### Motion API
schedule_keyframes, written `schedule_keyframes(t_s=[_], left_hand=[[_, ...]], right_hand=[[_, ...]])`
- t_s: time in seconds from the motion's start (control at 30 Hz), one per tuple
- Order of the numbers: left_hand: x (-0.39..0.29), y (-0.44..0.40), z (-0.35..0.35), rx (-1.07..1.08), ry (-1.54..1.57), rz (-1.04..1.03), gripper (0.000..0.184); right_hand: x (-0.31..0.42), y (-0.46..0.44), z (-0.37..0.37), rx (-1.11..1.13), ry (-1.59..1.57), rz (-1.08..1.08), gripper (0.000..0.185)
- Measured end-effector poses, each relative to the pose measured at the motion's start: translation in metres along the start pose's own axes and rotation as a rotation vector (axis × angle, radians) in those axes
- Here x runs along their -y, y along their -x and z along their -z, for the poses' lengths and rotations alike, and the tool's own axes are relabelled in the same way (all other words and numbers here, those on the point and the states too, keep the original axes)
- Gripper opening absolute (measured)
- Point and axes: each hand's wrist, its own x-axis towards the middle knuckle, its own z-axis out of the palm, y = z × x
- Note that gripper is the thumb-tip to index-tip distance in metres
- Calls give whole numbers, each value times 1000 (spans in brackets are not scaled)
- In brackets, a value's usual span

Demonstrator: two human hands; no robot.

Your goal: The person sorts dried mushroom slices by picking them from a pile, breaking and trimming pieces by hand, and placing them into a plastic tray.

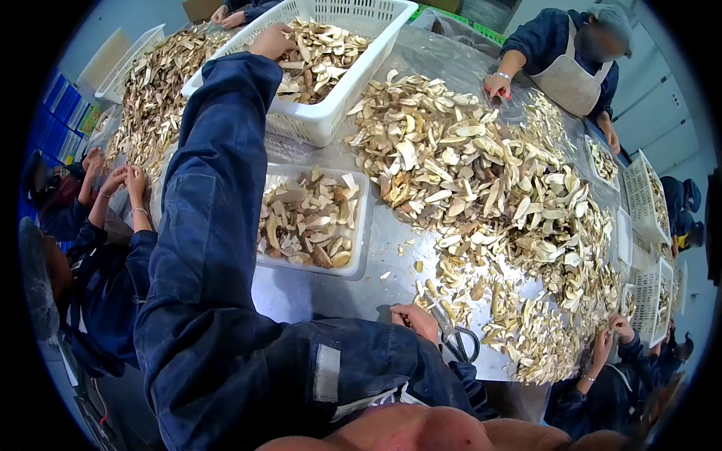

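Note:
My left hand (272, 40) reaches over the rim of a white slotted basket (320, 124). Its fingers are curled down at the sliced mushrooms (331, 59) inside, and what lies under the fingertips is hidden. Close to my body, my right hand (417, 321) rests on the metal table (376, 297) with its fingers bent in and no held thing showing. Just to its right lie scissors (457, 340) with dark handles. Below the basket, partly behind my left sleeve, stands a shallow clear tray (359, 233) holding thicker mushroom pieces (312, 222).
A large heap of sliced mushrooms (481, 169) spreads across the right side; another heap (162, 90) lies at left. A co-worker (568, 56) stands across the table. Other people's hands (124, 180) work at left, and more (608, 338) at right. Slotted baskets (653, 301) line the right edge.

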Motion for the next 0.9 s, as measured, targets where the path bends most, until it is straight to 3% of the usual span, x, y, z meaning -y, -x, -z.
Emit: schedule_keyframes(t_s=[0.1,0.13,0.23,0.37,0.5,0.63,0.73,0.9], left_hand=[[24,-11,-3,108,363,90,38],[22,-7,-3,55,468,64,32],[3,11,25,59,558,185,29],[-28,38,47,181,1147,299,28],[-45,60,68,439,1413,122,30],[-71,85,85,544,1508,12,41],[-80,97,88,575,1541,32,43],[-130,133,93,550,1554,90,41]], right_hand=[[0,-1,0,3,4,12,11],[-1,-1,0,3,7,15,11],[-3,-1,-1,-16,0,40,11],[4,-4,2,-2,-52,48,12],[4,-3,3,4,-53,74,12],[0,-1,3,20,-60,26,12],[-5,-1,-1,-23,-23,107,13],[-13,2,-4,-26,-75,56,11]])
